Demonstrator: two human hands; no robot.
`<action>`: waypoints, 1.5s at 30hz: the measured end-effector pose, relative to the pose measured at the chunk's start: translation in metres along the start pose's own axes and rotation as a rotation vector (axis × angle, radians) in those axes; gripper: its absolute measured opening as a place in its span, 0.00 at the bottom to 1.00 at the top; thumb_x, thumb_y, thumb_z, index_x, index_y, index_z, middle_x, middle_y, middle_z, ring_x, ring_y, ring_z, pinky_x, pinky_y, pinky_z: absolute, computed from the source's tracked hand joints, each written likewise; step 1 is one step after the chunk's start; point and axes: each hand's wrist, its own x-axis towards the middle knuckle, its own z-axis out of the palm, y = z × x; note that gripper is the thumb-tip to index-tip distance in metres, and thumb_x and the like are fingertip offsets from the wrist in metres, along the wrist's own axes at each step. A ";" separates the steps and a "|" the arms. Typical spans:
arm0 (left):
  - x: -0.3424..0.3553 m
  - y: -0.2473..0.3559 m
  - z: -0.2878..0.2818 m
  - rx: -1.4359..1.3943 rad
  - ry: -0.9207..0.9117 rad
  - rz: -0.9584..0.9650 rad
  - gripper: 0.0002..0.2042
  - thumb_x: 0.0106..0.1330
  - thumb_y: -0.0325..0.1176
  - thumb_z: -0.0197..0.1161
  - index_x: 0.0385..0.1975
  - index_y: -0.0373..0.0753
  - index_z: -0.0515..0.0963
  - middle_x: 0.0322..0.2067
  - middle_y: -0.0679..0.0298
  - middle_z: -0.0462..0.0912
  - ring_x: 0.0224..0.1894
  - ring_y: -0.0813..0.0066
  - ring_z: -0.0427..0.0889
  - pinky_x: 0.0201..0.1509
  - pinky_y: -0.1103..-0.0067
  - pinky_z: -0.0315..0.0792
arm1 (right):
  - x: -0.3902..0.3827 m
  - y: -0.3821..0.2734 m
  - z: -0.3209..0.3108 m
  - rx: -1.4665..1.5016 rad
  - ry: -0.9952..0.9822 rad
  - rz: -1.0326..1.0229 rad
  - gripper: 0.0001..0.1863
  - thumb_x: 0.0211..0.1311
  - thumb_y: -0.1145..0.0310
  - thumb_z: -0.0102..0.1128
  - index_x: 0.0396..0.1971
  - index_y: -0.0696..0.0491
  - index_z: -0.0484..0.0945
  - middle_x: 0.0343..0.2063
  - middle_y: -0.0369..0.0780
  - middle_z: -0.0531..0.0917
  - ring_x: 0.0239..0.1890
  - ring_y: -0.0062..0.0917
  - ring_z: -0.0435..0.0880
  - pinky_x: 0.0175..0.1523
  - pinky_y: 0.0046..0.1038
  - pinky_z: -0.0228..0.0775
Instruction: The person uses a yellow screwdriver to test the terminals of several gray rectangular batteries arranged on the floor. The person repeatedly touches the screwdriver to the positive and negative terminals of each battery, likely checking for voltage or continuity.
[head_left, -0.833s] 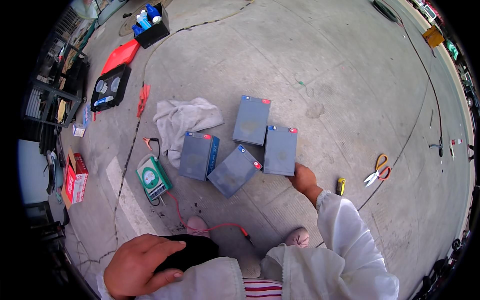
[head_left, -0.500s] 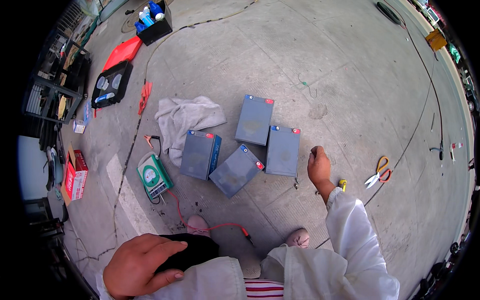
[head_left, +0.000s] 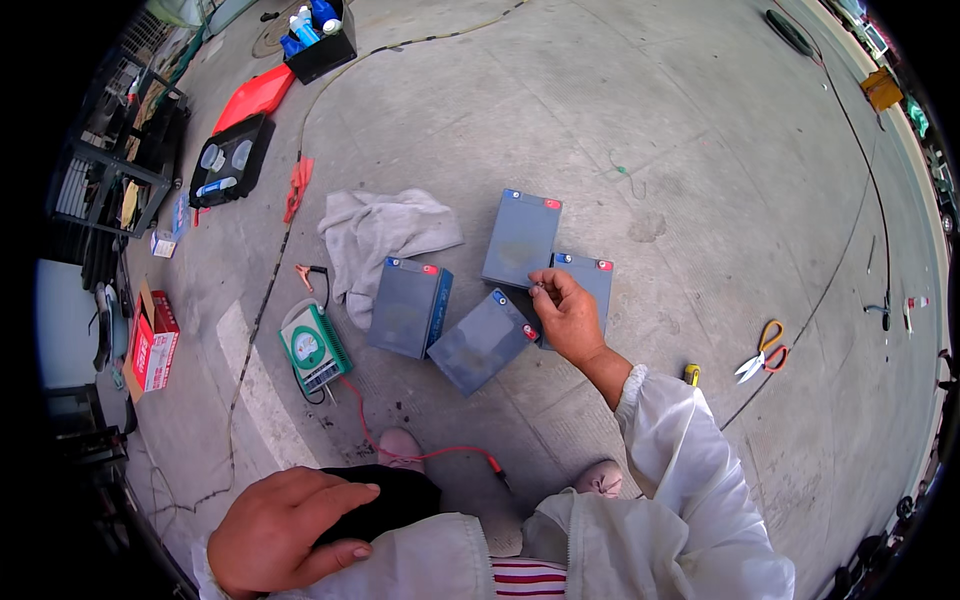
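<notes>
Several grey box-shaped batteries stand close together on the concrete, each with a blue-marked and a red-marked terminal on top. My right hand [head_left: 572,322] is over the right battery [head_left: 597,285], which it partly covers. Its thumb and fingers are pinched together near that battery's blue terminal; what they hold, if anything, is too small to make out. Beside the fingers are the far battery [head_left: 520,240] and the near battery [head_left: 480,345], set at an angle. Farther left is another battery [head_left: 402,310]. My left hand [head_left: 285,530] lies over my dark-clothed knee, fingers stretched and holding nothing.
A grey cloth [head_left: 385,235] lies behind the left battery. Left of it stands a green battery tester [head_left: 312,345] with a red lead [head_left: 420,456]. Scissors [head_left: 762,355] and a yellow tape measure [head_left: 691,375] are at right. An open black case [head_left: 230,165] and a red carton [head_left: 153,345] are left.
My right hand has moved left and slightly forward, from the floor beside the right battery to above its blue terminal. My left hand stays in place. The view has shifted slightly.
</notes>
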 end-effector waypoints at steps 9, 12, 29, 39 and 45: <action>-0.003 -0.005 -0.002 -0.001 -0.007 -0.013 0.26 0.57 0.40 0.73 0.54 0.35 0.79 0.40 0.51 0.84 0.42 0.51 0.83 0.45 0.67 0.78 | 0.005 -0.019 0.014 -0.238 -0.187 -0.092 0.05 0.64 0.74 0.61 0.39 0.55 0.78 0.32 0.48 0.85 0.36 0.48 0.85 0.41 0.40 0.78; -0.003 -0.005 -0.001 0.005 0.006 -0.017 0.26 0.57 0.40 0.73 0.54 0.35 0.79 0.40 0.51 0.84 0.42 0.51 0.83 0.45 0.67 0.78 | 0.008 -0.011 0.015 -0.332 -0.238 -0.157 0.06 0.64 0.73 0.62 0.39 0.56 0.80 0.34 0.46 0.85 0.38 0.46 0.84 0.44 0.40 0.77; 0.000 -0.012 -0.006 -0.006 0.007 -0.028 0.25 0.57 0.40 0.73 0.54 0.34 0.79 0.40 0.52 0.84 0.41 0.52 0.83 0.44 0.67 0.77 | 0.014 0.004 0.022 -0.613 -0.267 -0.441 0.07 0.62 0.72 0.59 0.39 0.54 0.83 0.36 0.44 0.82 0.45 0.41 0.82 0.50 0.38 0.77; 0.000 -0.011 -0.007 -0.014 -0.005 -0.061 0.25 0.58 0.41 0.72 0.54 0.35 0.79 0.39 0.53 0.84 0.41 0.52 0.83 0.44 0.66 0.77 | 0.014 0.002 0.021 -0.697 -0.310 -0.474 0.11 0.57 0.77 0.59 0.40 0.55 0.82 0.38 0.43 0.81 0.46 0.39 0.81 0.51 0.36 0.78; 0.000 -0.011 -0.007 -0.015 -0.007 -0.059 0.25 0.57 0.39 0.72 0.54 0.35 0.79 0.39 0.53 0.84 0.42 0.52 0.83 0.44 0.66 0.77 | 0.011 0.002 0.025 -0.771 -0.296 -0.474 0.09 0.55 0.79 0.58 0.37 0.56 0.79 0.39 0.44 0.80 0.47 0.39 0.81 0.51 0.35 0.78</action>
